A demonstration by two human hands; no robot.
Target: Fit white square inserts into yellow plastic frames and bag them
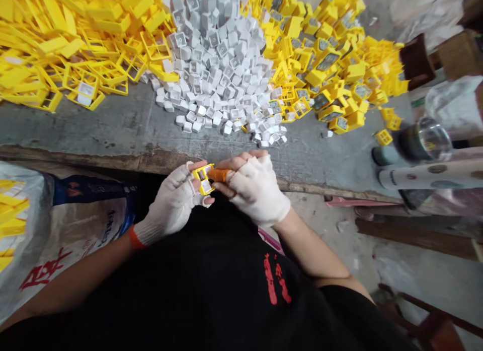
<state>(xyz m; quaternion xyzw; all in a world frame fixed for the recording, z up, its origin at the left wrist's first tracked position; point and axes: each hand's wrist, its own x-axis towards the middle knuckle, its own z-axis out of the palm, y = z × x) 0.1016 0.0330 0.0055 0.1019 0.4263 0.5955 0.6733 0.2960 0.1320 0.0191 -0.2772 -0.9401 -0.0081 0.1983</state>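
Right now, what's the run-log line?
left hand: yellow frame | right hand: orange tool at frame | white pieces: heaped on bench

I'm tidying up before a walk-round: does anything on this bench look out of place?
Two strays, perhaps. One white piece lies among the yellow frames at left, away from the white heap; a lone white cap sits off to the heap's right. No spill or damage is evident.

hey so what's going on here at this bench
Someone in white gloves is working on a small yellow frame. The left hand holds it, and the right hand holds an orange tool up against it. On the bench beyond are heaps of white caps and yellow parts.
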